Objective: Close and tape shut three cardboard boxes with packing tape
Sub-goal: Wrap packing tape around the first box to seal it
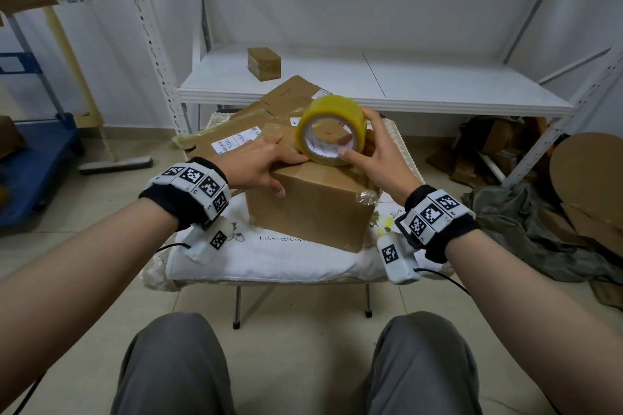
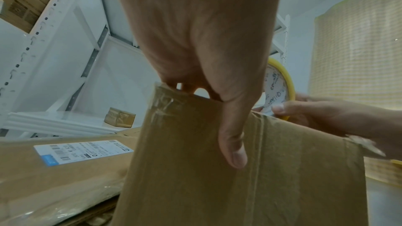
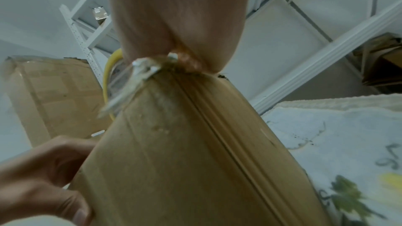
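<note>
At frame centre, the right hand [image 1: 377, 158] grips the yellow tape roll [image 1: 332, 130] while the flat left hand [image 1: 261, 163] steadies the cardboard box [image 1: 313, 209]; uneven pull could wrinkle the tape.

Matt brown corrugated cardboard box [image 1: 313, 209] with glossy clear tape strips on its top; glossy translucent yellow plastic packing-tape roll [image 1: 332, 129] with a white printed paper core standing on the box; soft white printed cloth [image 1: 269, 256] beneath the box; smooth white-painted metal shelf [image 1: 404, 81] behind the box.
</note>
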A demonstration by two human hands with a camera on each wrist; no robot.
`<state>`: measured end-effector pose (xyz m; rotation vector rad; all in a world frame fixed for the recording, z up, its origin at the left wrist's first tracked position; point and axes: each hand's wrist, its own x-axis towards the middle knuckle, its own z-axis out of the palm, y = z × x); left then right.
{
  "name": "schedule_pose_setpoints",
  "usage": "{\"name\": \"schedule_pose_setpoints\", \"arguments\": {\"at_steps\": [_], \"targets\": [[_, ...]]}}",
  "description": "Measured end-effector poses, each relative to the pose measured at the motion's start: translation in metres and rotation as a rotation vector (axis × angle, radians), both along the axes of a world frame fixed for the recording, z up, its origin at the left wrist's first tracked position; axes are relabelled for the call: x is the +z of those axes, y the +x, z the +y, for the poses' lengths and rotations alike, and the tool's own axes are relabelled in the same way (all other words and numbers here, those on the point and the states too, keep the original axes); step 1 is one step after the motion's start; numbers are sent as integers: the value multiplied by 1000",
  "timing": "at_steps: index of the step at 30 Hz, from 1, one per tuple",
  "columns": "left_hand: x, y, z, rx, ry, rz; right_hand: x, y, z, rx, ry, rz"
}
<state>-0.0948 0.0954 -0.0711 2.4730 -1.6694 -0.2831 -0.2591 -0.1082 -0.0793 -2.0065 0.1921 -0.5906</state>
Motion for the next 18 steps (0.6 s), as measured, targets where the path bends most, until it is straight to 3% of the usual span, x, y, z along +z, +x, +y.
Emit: {"name": "schedule_pose_setpoints", "arguments": {"at_steps": [7,18], "targets": [[5,-5,3,-9,-19,5,10,-8,2,65,39,-62],[1,-3,5,-32,-63,35,12,-12,-6,10,5,-114]]}}
